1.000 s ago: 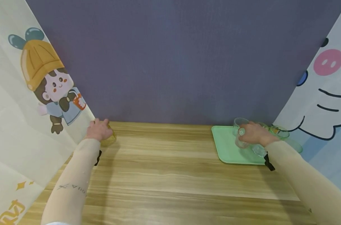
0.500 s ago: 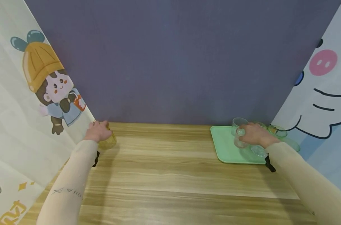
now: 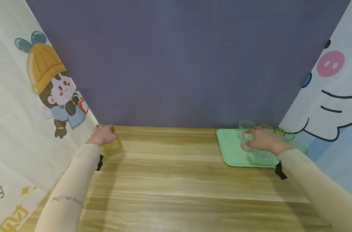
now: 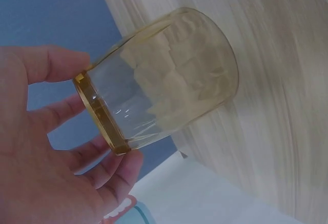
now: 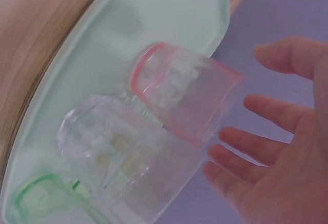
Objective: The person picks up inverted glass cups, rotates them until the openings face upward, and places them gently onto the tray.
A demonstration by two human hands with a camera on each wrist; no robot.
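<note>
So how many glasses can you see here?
5, perhaps more hidden: an amber glass in the left hand; four on the green tray, namely pink-rimmed, clear, green-rimmed, and one behind.

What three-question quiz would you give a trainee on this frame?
1. True or false: the left hand grips the amber glass.
2. The right hand is over: A) a green tray; B) a white plate; C) a sink.
3. Fill in: in the right wrist view, the tumbler nearest the fingers has a ___ rim.
Key: 1 true; 2 A; 3 pink.
</note>
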